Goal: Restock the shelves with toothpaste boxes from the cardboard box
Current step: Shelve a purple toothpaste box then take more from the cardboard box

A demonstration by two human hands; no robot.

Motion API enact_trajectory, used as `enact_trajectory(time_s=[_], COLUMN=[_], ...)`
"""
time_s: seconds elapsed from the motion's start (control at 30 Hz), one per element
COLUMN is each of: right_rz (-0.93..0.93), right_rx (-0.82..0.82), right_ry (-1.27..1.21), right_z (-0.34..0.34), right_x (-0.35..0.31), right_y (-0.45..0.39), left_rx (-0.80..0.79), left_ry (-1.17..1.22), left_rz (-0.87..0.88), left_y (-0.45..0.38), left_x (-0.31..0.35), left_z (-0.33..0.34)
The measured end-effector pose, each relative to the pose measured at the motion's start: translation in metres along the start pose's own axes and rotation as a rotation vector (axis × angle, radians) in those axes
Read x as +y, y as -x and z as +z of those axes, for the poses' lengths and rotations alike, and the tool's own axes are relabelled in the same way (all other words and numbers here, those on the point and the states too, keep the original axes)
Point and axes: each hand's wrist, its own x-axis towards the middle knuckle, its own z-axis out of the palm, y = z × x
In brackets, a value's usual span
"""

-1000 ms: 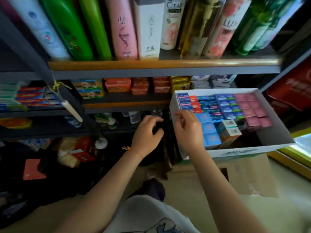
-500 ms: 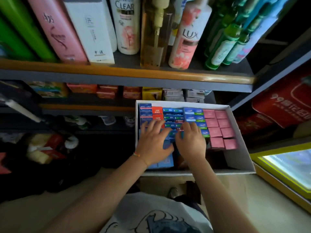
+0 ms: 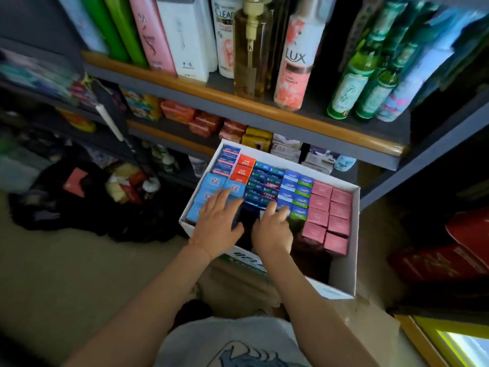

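Reaching into box [image 3: 353, 234], both hands over toothpaste [image 3: 264, 188]; left hand [image 3: 218, 226] flat on light-blue packs, fingers spread; right hand [image 3: 272, 229] fingers loosely curled, tips touching blue packs; box sits below shelf [image 3: 238, 102], pink packs [image 3: 328, 215] right.

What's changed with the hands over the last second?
The left hand moved from outside the white cardboard box onto the light blue toothpaste boxes; the right hand slid toward the dark blue boxes. Neither grips anything. The pink boxes stayed put.
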Motion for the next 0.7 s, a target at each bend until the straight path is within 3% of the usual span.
enact_trajectory(time_s=[0.1,0.23,0.4,0.53,0.63,0.7], right_rz=[-0.073,-0.219,-0.415,-0.455,-0.527,-0.541], right_rx=[0.010,0.191,0.352,0.305,0.277,0.142], right_ry=[-0.055,-0.157,-0.120,-0.252,-0.498,-0.644], right_z=[-0.025,-0.096,-0.181,-0.213,-0.213,-0.194], right_x=[0.005,-0.002,-0.030,-0.058,-0.093,-0.127], right_y=[0.015,0.037,0.067,0.097,0.116,0.121], left_rx=[-0.005,-0.075,0.049,0.145,0.120,0.110], left_ry=[0.154,0.456,0.776,0.922,1.419,1.718], left_rz=[-0.005,0.006,0.051,0.038,-0.131,-0.244], left_y=[0.013,0.020,0.027,0.052,0.081,0.104], left_x=[0.003,0.020,0.045,0.026,-0.004,-0.030], left_z=[-0.004,-0.021,-0.081,-0.121,-0.145,-0.161])
